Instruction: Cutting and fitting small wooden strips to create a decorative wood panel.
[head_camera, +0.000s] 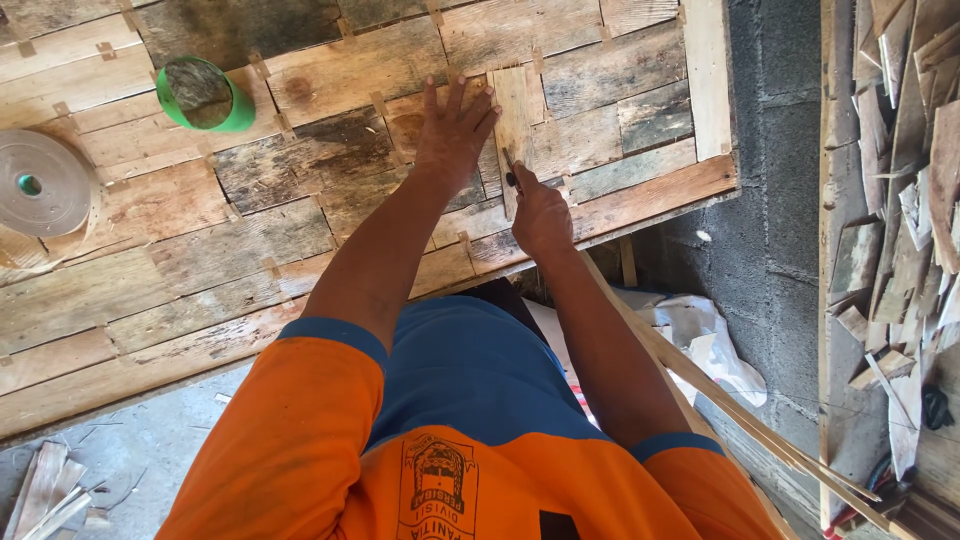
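The left hand (455, 130) lies flat with fingers spread on the patchwork sheet of weathered wood veneer pieces (300, 190) covering the desk. Just to its right, the right hand (540, 215) is closed around a small dark-handled knife (511, 172). The knife's long axis runs away from the person, its tip pointing up along the edge of a pale narrow veneer strip (515, 110) lying between the hands.

A patched sheet of wood veneer (300, 200) covers the work surface. Near its far-left corner sits a green tape ring (207, 95); nearer than the ring, at the left edge, lies a pale tape roll (42, 183).
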